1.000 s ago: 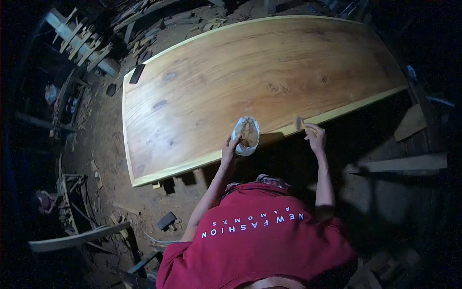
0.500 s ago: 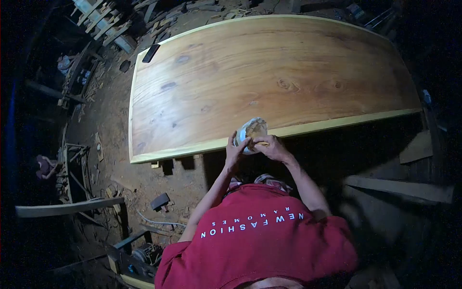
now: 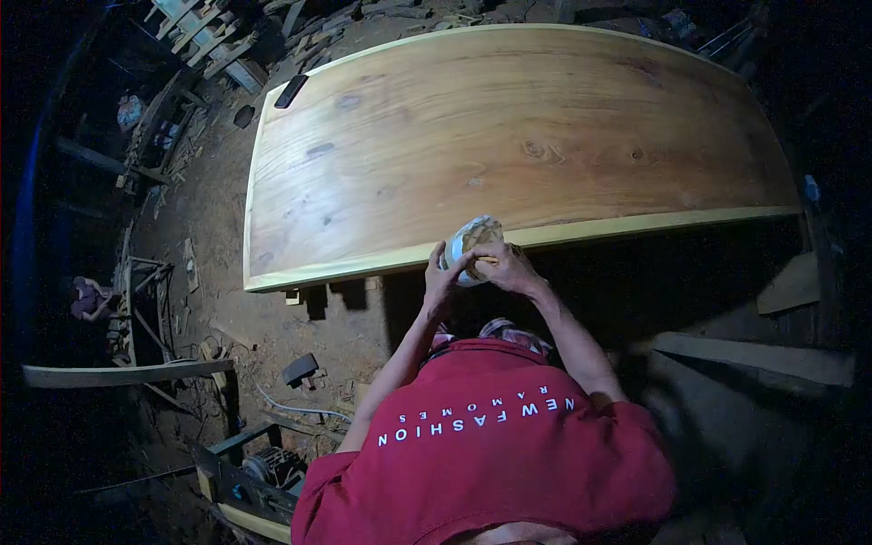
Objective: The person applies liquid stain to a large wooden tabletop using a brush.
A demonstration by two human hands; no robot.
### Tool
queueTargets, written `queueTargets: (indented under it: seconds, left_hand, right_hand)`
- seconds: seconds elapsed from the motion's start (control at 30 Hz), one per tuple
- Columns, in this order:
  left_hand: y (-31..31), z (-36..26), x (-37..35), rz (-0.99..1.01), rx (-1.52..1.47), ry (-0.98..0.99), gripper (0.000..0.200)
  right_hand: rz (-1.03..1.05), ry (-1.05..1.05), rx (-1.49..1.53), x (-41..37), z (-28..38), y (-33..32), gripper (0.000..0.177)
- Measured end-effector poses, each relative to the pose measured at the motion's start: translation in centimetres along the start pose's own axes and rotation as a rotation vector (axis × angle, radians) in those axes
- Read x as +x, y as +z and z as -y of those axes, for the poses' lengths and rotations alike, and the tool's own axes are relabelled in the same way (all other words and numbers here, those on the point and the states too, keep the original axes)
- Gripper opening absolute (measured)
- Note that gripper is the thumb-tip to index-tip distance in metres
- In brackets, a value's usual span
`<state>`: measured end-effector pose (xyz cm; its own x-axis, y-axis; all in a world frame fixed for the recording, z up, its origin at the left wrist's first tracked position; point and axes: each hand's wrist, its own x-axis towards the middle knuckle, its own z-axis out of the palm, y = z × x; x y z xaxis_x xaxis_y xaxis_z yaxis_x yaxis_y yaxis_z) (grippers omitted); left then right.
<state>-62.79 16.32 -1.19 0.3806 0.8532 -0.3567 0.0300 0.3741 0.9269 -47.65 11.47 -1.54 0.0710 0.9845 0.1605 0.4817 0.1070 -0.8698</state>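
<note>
A white tub (image 3: 459, 243), tilted with its mouth toward the far right, has light brown paste-like stuff on its inside. My left hand (image 3: 441, 280) grips the tub at its near left side, with the thumb across the rim. My right hand (image 3: 511, 272) is closed round a thin yellowish tool (image 3: 489, 260) at the tub's mouth. The tool's far end is hidden, so its exact kind does not show. Both hands are at the near edge of a large wooden panel (image 3: 400, 173) with a pale border strip.
A black phone (image 3: 291, 92) lies on the panel's far left corner. At lower left are a dark block-like object (image 3: 300, 369), a pale cable (image 3: 304, 411) and a motor (image 3: 274, 468). Another person (image 3: 89, 298) is at far left. Boards (image 3: 754, 356) stand at right.
My right hand has turned slightly and moved further over the tub's mouth with the tool. The left hand keeps its hold on the tub. The whole view has shifted a little.
</note>
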Motion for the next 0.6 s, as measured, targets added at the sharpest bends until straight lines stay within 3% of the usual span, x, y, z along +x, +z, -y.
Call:
queueTargets:
  seconds: [0.07, 0.13, 0.17, 0.27, 0.37, 0.47, 0.53, 0.57, 0.6]
  left_hand:
    - [0.2, -0.6, -0.5, -0.017, 0.012, -0.042, 0.078]
    - [0.1, 0.1, -0.1, -0.038, -0.031, -0.057, 0.077]
    - [0.0, 1.0, 0.6, -0.029, -0.030, -0.056, 0.077]
    - [-0.3, 3.2, 2.0, -0.031, -0.031, 0.003, 0.078]
    - [-0.7, 2.4, 1.4, -0.013, -0.141, -0.084, 0.085]
    - [-1.3, 0.8, 0.9, -0.032, -0.243, -0.128, 0.083]
    - [-2.7, 1.8, 1.8, -0.042, -0.210, -0.115, 0.082]
    - [-3.6, 2.5, 2.3, -0.056, -0.177, -0.105, 0.081]
    - [-4.5, 3.0, 2.6, -0.056, -0.178, -0.107, 0.081]
  right_hand:
    - [-0.022, -0.032, 0.059, -0.5, 0.3, -0.5, 0.022]
    - [0.174, 0.245, 0.194, -0.9, 3.0, -3.0, 0.021]
    - [0.165, 0.247, 0.191, -1.1, 2.7, -3.2, 0.021]
    - [0.037, 0.353, 0.390, -2.1, 1.3, -4.5, 0.019]
    - [-0.306, 0.306, 0.566, -2.8, 0.4, -6.9, 0.019]
    - [-0.491, 0.324, 0.345, -2.8, -4.4, -6.9, 0.018]
    - [-0.654, -0.122, -0.352, -2.6, -9.1, -5.5, 0.012]
    - [-0.655, -0.120, -0.353, -2.7, -8.7, -5.0, 0.012]
    - [-0.497, 0.041, -0.529, -3.0, -7.8, -4.2, 0.010]
